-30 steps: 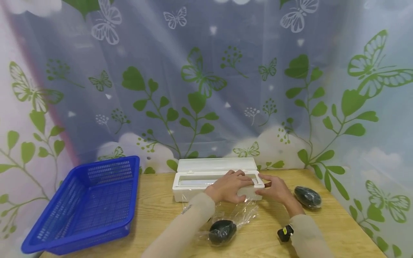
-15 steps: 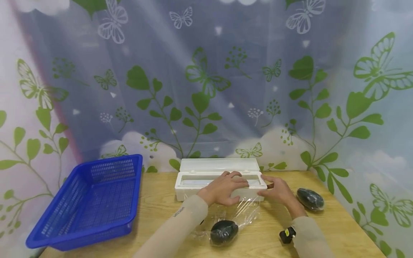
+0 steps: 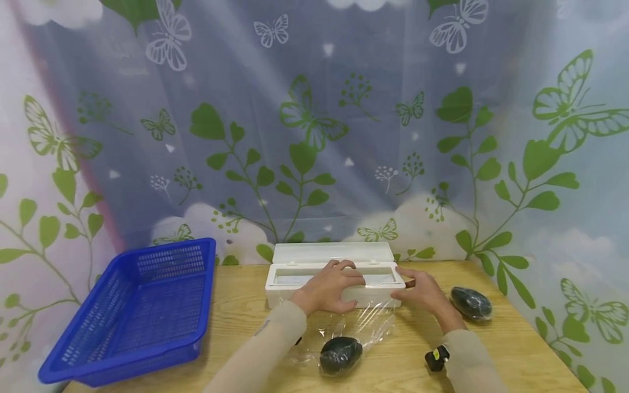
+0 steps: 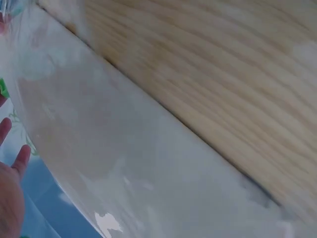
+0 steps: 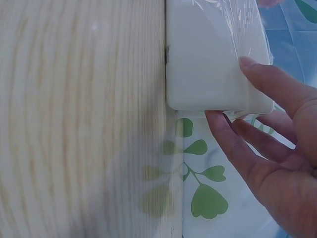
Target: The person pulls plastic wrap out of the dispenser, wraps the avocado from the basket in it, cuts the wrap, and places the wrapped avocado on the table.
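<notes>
A white cling film dispenser point(image 3: 282, 296) sits on the table with its lid raised at the back. My left hand point(image 3: 326, 288) rests over its front edge near the middle, fingers spread and loosely bent. My right hand point(image 3: 421, 295) holds the right end; in the right wrist view the thumb lies on the film-covered box point(image 5: 213, 64) and fingers touch its end. Clear film point(image 3: 375, 322) hangs from the front toward an avocado point(image 3: 340, 355), dark green and in wrap. In the left wrist view, film stretches over the white box wall point(image 4: 129, 139).
At the left stands a blue plastic basket point(image 3: 123, 367). A second wrapped avocado point(image 3: 472, 303) lies right of my right hand on the wooden table point(image 3: 241, 327). Behind hangs a curtain point(image 3: 314, 164) with leaves and butterflies.
My left hand has slid left along the dispenser, from near its right end to about the middle. My right hand stays at the right end, and the avocados lie where they were.
</notes>
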Action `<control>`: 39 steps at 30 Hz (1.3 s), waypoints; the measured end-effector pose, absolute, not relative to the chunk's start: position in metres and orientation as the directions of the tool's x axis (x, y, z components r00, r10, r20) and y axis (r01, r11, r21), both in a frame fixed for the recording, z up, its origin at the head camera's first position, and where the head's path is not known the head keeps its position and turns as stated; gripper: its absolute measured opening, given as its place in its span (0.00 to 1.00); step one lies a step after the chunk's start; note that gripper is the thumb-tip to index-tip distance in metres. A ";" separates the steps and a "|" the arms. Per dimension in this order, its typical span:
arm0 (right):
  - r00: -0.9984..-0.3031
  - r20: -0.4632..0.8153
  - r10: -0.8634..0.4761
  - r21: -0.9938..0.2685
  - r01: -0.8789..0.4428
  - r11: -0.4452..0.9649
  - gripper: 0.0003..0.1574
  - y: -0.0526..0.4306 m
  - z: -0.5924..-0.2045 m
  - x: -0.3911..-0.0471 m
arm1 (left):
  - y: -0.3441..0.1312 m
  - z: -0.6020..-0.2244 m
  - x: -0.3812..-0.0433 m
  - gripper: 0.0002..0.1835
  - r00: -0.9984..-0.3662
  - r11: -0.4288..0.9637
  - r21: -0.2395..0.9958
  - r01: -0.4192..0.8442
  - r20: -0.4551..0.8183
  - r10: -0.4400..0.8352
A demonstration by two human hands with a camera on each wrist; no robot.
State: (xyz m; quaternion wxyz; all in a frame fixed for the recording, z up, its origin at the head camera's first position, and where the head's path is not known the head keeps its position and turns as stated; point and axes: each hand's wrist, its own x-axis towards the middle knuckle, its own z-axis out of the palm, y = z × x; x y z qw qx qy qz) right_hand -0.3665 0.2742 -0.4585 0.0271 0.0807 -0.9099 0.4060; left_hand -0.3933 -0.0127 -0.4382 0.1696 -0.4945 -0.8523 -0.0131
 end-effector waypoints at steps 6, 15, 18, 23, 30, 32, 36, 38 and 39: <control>-0.983 0.120 -0.136 -0.723 -0.180 0.667 0.50 0.277 -0.459 -0.367 | -0.034 -0.441 -0.393 0.23 -0.464 0.528 -0.138 0.838 0.329 0.823; -0.982 0.134 -0.130 -0.730 -0.187 0.658 0.49 0.277 -0.461 -0.367 | -0.063 -0.441 -0.391 0.19 -0.451 0.532 -0.098 0.841 0.415 0.790; -0.981 0.134 -0.139 -0.725 -0.193 0.661 0.49 0.276 -0.461 -0.367 | -0.071 -0.442 -0.392 0.15 -0.439 0.527 -0.085 0.845 0.453 0.776; -0.984 0.119 -0.130 -0.724 -0.176 0.667 0.49 0.275 -0.460 -0.367 | -0.087 -0.443 -0.393 0.11 -0.418 0.523 -0.079 0.849 0.504 0.755; -0.987 0.100 -0.129 -0.721 -0.161 0.674 0.50 0.278 -0.457 -0.366 | -0.106 -0.445 -0.393 0.07 -0.397 0.537 -0.082 0.839 0.582 0.709; -0.986 0.106 -0.128 -0.718 -0.165 0.676 0.50 0.279 -0.458 -0.366 | -0.110 -0.447 -0.394 0.07 -0.395 0.542 -0.081 0.837 0.596 0.699; -0.984 0.117 -0.134 -0.722 -0.178 0.669 0.49 0.278 -0.459 -0.367 | -0.119 -0.449 -0.394 0.05 -0.398 0.552 -0.063 0.831 0.626 0.671; -0.985 0.114 -0.132 -0.727 -0.173 0.665 0.49 0.278 -0.460 -0.367 | -0.122 -0.451 -0.394 0.04 -0.392 0.552 -0.065 0.831 0.637 0.664; -0.986 0.111 -0.127 -0.730 -0.168 0.662 0.49 0.277 -0.460 -0.367 | -0.123 -0.452 -0.394 0.04 -0.391 0.553 -0.065 0.831 0.641 0.661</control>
